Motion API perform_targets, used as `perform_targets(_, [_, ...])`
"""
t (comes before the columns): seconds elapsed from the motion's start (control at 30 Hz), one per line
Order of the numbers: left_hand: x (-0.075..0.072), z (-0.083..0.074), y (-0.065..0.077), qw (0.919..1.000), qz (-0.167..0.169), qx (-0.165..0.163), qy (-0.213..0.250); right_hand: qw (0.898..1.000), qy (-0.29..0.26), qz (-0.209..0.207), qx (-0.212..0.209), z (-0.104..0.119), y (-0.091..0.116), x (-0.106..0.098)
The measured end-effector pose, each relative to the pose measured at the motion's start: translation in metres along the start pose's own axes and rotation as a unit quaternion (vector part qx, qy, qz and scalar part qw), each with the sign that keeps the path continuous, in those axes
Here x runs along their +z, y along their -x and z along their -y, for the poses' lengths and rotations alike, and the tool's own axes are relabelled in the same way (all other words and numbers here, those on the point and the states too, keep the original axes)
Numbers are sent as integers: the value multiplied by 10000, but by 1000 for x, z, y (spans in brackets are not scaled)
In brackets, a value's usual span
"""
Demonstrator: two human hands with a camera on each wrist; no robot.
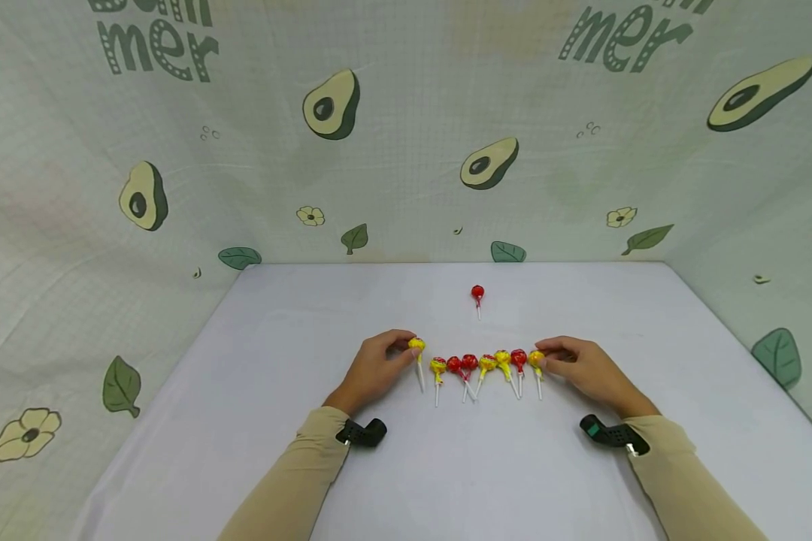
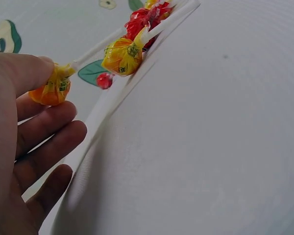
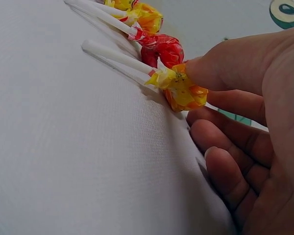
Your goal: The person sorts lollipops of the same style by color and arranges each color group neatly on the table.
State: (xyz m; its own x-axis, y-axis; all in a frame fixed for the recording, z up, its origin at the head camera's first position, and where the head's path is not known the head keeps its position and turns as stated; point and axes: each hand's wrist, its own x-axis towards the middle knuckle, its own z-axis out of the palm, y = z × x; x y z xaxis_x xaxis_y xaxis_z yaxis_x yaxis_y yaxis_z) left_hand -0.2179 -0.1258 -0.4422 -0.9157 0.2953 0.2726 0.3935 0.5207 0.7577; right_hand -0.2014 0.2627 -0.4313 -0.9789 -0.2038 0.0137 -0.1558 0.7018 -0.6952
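Note:
In the head view my left hand (image 1: pixel 374 371) pinches a yellow lollipop (image 1: pixel 416 344) by its wrapped head, at the left end of a row. The left wrist view shows the thumb and index finger on that yellow-orange head (image 2: pixel 52 92), the other fingers spread below. At the row's right end, my right hand (image 1: pixel 590 368) has its thumb and fingers around the head of another yellow lollipop (image 3: pixel 185 94), whose white stick lies along the table. Between the hands lie several red and yellow lollipops, among them a red lollipop (image 1: pixel 518 357) and a yellow lollipop (image 1: pixel 437 366), sticks toward me.
A lone red lollipop (image 1: pixel 477 291) lies farther back on the white table (image 1: pixel 474 466), behind the row. An avocado-print cloth (image 1: pixel 406 210) rises behind the table and along its sides. Both wrists carry black bands, such as the left wristband (image 1: pixel 362 433).

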Motion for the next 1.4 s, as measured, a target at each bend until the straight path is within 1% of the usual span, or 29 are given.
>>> perform_targets(0.27, [0,0,0,9999,-92,5,104,10000,4,-11,25,-1,1,1])
perform_targets(0.47, [0,-1,0,9996,-172,-162,157,10000,19,35,17,1,1,0])
perform_targets(0.63, [0,-5,0,9977,-328,-340,488,10000,8,46,-46,2,0,0])
perform_targets(0.73, [2,-9,-1,9950,-383,-514,763,10000,21,15,-90,2,0,0])
perform_targets(0.93, [9,-15,-7,9890,-153,-745,1268,9999,136,-8,-85,-1,-1,-1])
perform_targets(1.07, [13,-22,-15,9863,9,-750,1470,9998,172,-59,-128,-1,0,-2])
perform_targets(1.13, [15,-26,-19,9849,111,-807,1531,9997,171,-103,-154,-2,1,-2])
perform_targets(1.23, [18,-32,-27,9834,290,-1043,1455,9995,153,-116,-262,-1,2,-1])
perform_targets(1.3, [19,-35,-32,9821,422,-1262,1333,9994,133,-119,-284,-1,2,0])
perform_targets(1.4, [20,-40,-41,9803,567,-1485,1175,9994,129,-121,-282,0,3,1])
